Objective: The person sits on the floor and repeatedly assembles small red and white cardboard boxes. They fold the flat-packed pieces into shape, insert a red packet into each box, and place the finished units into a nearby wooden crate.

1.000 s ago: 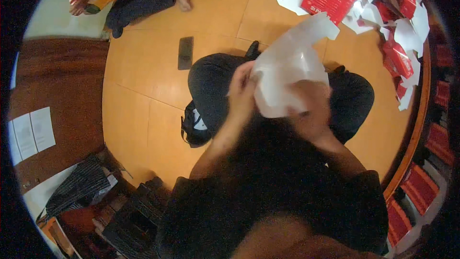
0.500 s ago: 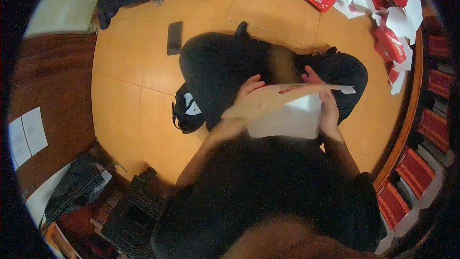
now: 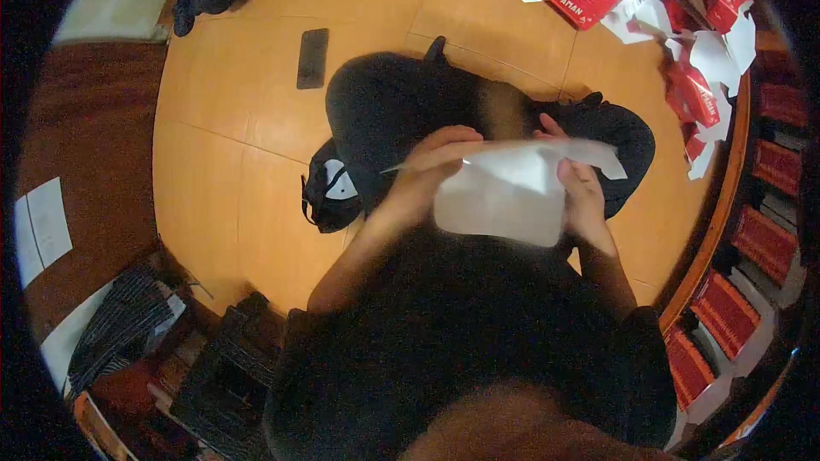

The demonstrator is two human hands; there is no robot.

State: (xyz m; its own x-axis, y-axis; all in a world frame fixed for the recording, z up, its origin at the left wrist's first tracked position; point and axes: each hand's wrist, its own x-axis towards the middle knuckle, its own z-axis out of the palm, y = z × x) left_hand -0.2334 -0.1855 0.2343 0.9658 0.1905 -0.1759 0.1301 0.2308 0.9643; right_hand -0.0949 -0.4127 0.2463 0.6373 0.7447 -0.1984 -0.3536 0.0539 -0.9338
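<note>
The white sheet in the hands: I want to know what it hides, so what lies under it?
Under the white sheet, held by the left hand and right hand, show the person's dark-clothed legs. The lap right beneath the sheet is covered.

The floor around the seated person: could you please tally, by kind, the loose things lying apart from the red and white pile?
Phone: 1
Black cap with a white patch: 1
White sheet, held in the left hand and the right hand: 1
Total: 3
</note>
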